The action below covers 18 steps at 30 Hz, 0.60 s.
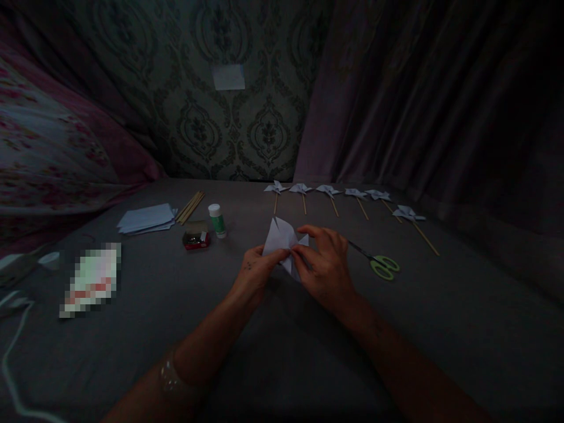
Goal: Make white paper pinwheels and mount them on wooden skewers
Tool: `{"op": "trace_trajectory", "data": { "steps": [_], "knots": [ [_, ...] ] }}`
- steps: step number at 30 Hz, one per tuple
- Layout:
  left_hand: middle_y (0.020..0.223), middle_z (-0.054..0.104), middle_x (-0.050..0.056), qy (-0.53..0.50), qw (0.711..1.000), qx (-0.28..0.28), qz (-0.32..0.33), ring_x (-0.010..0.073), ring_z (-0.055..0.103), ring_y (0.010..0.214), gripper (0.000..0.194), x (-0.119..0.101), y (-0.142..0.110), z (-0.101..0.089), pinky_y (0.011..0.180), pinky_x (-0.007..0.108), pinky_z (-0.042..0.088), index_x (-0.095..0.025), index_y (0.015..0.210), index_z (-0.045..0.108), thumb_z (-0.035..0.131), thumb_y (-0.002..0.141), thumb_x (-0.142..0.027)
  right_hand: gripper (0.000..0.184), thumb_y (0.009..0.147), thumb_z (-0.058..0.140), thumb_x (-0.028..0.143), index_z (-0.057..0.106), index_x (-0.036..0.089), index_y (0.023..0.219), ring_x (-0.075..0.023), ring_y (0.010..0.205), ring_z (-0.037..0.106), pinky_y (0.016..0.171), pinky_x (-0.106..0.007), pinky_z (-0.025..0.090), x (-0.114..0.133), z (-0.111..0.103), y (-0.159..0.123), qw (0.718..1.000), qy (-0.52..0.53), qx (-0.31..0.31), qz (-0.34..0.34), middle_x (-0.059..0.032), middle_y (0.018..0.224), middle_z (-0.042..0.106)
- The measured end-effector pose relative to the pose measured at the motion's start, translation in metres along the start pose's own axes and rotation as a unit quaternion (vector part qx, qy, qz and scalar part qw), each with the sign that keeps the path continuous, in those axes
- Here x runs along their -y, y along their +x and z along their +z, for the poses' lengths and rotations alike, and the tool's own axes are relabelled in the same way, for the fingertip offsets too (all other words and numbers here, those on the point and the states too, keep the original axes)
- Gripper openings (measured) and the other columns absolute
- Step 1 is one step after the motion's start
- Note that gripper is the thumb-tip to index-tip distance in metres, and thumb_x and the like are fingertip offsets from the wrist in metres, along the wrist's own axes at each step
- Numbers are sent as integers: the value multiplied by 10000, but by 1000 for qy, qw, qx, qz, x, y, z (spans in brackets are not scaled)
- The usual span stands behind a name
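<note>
Between my two hands is a white paper pinwheel (pixel 278 235), its cut flaps partly curled toward the middle. My left hand (pixel 259 267) grips its left side, the thumb pressed near the centre. With thumb and forefinger pinched at the centre, my right hand (pixel 324 255) holds the folded paper from the right. Whether a pin sits between those fingertips is too small and dark to tell. Just right of my right hand lie scissors (pixel 383 266) with green handles. Finished paper pinwheels (pixel 327 191) on wooden sticks, several of them, lie in a row behind.
To the left are a stack of white paper (pixel 147 219), wooden sticks (pixel 191 207), a glue stick (pixel 217 221) and an open small box (pixel 196 236) of metal bits. A blurred packet (pixel 92 279) and a white cable (pixel 13 364) lie farther left. Curtains (pixel 374 94) hang at the right.
</note>
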State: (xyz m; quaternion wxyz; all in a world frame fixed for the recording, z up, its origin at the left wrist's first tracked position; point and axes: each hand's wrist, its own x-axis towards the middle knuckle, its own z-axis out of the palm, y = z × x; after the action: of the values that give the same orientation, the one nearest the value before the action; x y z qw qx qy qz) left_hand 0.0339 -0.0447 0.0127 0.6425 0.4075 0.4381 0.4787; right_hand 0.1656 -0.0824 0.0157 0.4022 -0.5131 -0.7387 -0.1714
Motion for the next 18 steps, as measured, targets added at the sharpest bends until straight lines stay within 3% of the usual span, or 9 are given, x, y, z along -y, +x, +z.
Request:
{"op": "trace_trajectory", "data": {
  "steps": [9,18],
  "knots": [
    [687,691,50,-8,1000,10,12,149,599,622,178,3,1,-1,633,248,435,-134,699,717,740,558,-239,121,825,558,171,662,217,869,-255,1050,471,870,-428,348,0,0,0,1000,-7,10,-6,-72,1170,588],
    [723,702,66,3,1000,9,18,168,611,660,188,2,0,-2,646,253,444,-126,713,721,730,565,-241,227,717,571,95,675,215,879,-268,1066,473,889,-447,357,3,-3,0,1000,25,12,12,-72,1187,582]
  ]
}}
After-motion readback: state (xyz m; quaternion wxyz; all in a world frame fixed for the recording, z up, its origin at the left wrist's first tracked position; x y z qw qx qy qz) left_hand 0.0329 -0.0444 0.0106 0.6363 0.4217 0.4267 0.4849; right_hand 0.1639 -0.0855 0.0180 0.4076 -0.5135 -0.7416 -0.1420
